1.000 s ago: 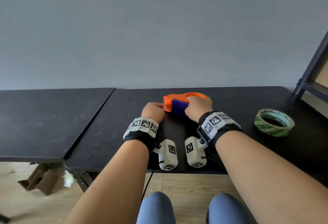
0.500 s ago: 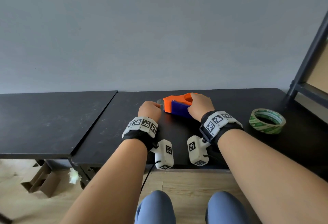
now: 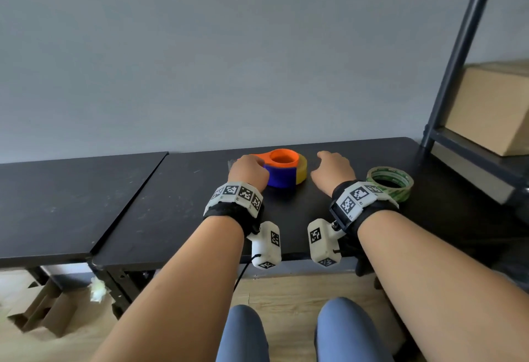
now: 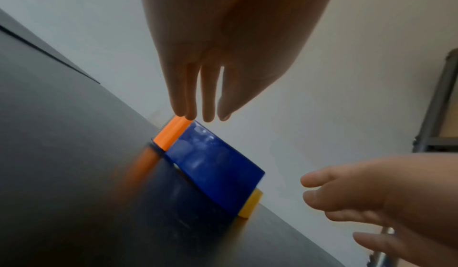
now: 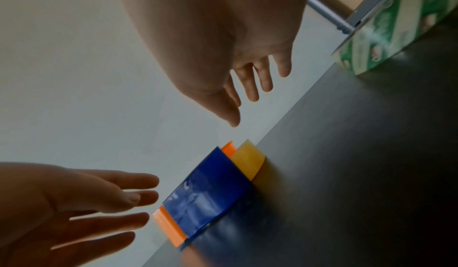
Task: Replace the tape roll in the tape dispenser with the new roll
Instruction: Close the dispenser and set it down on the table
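Observation:
The tape dispenser (image 3: 282,171), orange and blue with a yellow roll (image 3: 302,171) in it, lies flat on the black table (image 3: 177,207). My left hand (image 3: 249,169) is at its left end. In the left wrist view the straight fingertips (image 4: 188,114) touch the orange end of the dispenser (image 4: 213,165). My right hand (image 3: 332,171) hovers open just right of the dispenser, touching nothing, its fingers (image 5: 252,87) spread above the yellow roll (image 5: 247,161). The new green roll (image 3: 390,182) lies flat to the right of my right hand.
A second black table (image 3: 57,207) adjoins on the left. A dark metal shelf frame (image 3: 455,75) with a cardboard box (image 3: 492,109) stands at the far right. The grey wall runs close behind the table. Cardboard pieces (image 3: 43,313) lie on the floor at lower left.
My right hand has let go of the dispenser and moved off to the right, uncovering its orange core. My left hand has moved up against the dispenser's left end.

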Motion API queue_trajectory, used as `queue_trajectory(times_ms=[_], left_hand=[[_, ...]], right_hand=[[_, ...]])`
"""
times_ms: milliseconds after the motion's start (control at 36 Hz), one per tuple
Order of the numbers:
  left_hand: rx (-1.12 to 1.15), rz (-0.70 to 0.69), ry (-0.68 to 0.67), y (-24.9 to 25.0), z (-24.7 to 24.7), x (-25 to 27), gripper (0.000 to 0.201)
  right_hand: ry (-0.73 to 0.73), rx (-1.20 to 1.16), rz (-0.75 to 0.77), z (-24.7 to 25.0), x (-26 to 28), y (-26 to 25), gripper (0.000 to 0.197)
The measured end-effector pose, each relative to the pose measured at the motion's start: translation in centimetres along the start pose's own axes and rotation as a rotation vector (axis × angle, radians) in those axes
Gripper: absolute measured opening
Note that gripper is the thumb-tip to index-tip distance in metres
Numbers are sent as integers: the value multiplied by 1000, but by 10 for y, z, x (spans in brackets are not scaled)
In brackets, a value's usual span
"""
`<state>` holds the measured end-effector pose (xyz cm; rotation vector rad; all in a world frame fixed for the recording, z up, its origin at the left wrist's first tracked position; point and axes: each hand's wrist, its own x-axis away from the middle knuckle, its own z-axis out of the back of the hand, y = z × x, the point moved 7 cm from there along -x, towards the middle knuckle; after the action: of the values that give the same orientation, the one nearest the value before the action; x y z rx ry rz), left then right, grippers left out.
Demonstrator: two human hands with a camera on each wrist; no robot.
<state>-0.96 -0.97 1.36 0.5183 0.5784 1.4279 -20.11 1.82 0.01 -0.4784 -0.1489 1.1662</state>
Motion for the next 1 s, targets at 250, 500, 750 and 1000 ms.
queue_trajectory(times_ms=[250, 500, 750, 1000], left_hand=[[-139, -86, -47, 39, -29, 1, 60], [-165, -105, -69, 35, -43, -6, 62], [-137, -156, 90, 22, -29, -17, 60], [-116, -145, 83, 12, -24, -24, 62]], right_hand=[[61, 82, -296, 19, 10, 68, 45], [-64, 54, -234, 2, 0, 68, 35], [-202, 49, -67, -21, -24, 32, 52], [-204, 69, -25, -32, -33, 10, 52]])
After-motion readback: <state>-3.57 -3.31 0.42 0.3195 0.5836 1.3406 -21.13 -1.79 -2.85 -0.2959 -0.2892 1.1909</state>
